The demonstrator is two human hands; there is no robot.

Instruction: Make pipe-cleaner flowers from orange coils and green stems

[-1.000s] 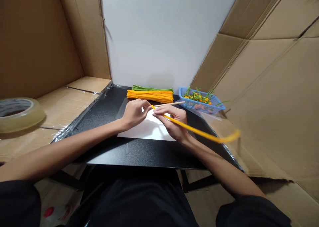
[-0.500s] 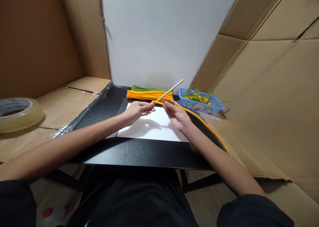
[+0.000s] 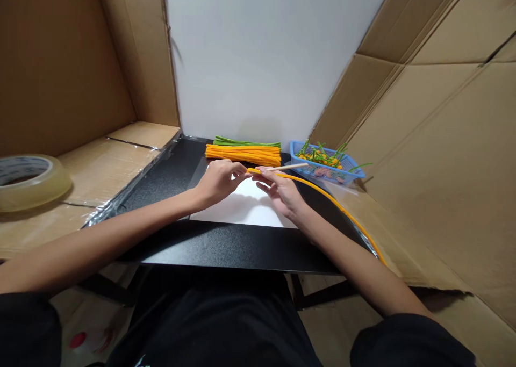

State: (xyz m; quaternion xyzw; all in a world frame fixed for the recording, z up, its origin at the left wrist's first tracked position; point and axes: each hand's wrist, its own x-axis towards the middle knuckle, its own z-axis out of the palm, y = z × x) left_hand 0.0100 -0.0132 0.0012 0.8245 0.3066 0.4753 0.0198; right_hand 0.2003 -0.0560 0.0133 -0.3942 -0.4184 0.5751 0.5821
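Observation:
My left hand (image 3: 220, 182) pinches the end of an orange pipe cleaner (image 3: 322, 193) above a white sheet (image 3: 229, 210). Close beside it, my right hand (image 3: 282, 192) grips the same pipe cleaner near that end, together with a thin wooden stick (image 3: 292, 166). The stick points right, nearly level, and its near end is hidden by the fingers. From my right hand the long orange strand curves down to the right, over the forearm. Behind the sheet lie an orange bundle (image 3: 242, 153) and a green bundle (image 3: 248, 142) of pipe cleaners.
A blue basket (image 3: 296, 168) with orange and green pieces stands at the back right of the black table (image 3: 193, 244). A large tape roll (image 3: 54, 187) rests on cardboard at the left. Cardboard walls rise on both sides.
The stick has tilted down from a steep slant to nearly level. My left hand has turned, its knuckles now higher, and my right hand has shifted slightly left.

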